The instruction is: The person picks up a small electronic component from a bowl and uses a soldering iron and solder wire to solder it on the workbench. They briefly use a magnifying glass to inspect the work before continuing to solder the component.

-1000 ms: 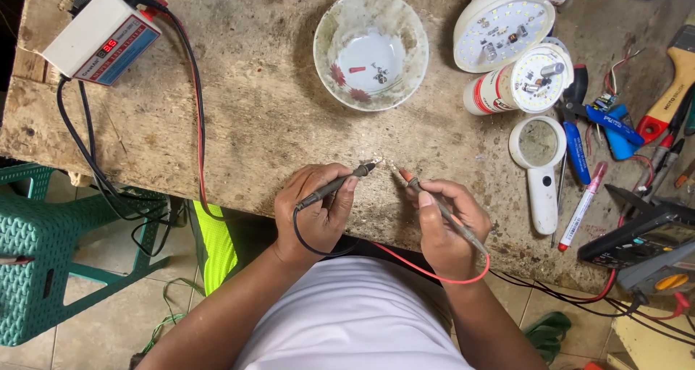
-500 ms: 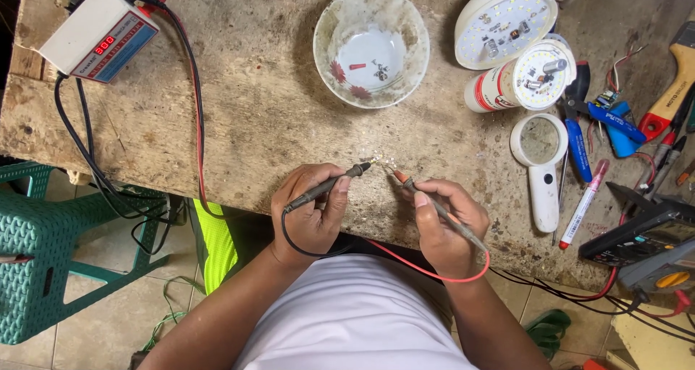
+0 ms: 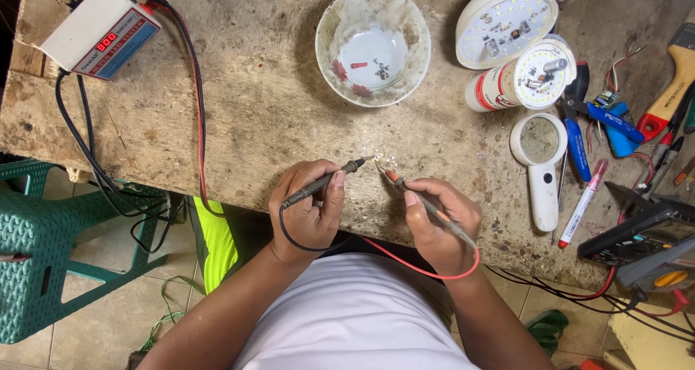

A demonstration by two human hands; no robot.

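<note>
My left hand [image 3: 308, 211] grips a black test probe [image 3: 322, 184] whose black lead loops under the wrist. In my right hand [image 3: 441, 221] is a red test probe [image 3: 423, 200] with a red lead curving below it. Both probe tips meet over a few tiny pale parts [image 3: 384, 158] lying on the worn wooden bench [image 3: 253, 102] near its front edge. The leads run left to a small white tester box [image 3: 101, 30] with a red digit display at the bench's far left corner.
A white floral bowl [image 3: 373, 45] holds small bits. Two opened lamp bulbs [image 3: 507, 22] [image 3: 521, 80], a white magnifier [image 3: 539, 164], blue-handled pliers [image 3: 579, 127], a pen [image 3: 583, 203] and a multimeter [image 3: 641, 240] crowd the right. A green plastic stool [image 3: 43, 261] stands on the floor at left.
The probe tips stay together over the small parts; both hands have barely shifted. The view has drifted slightly.
</note>
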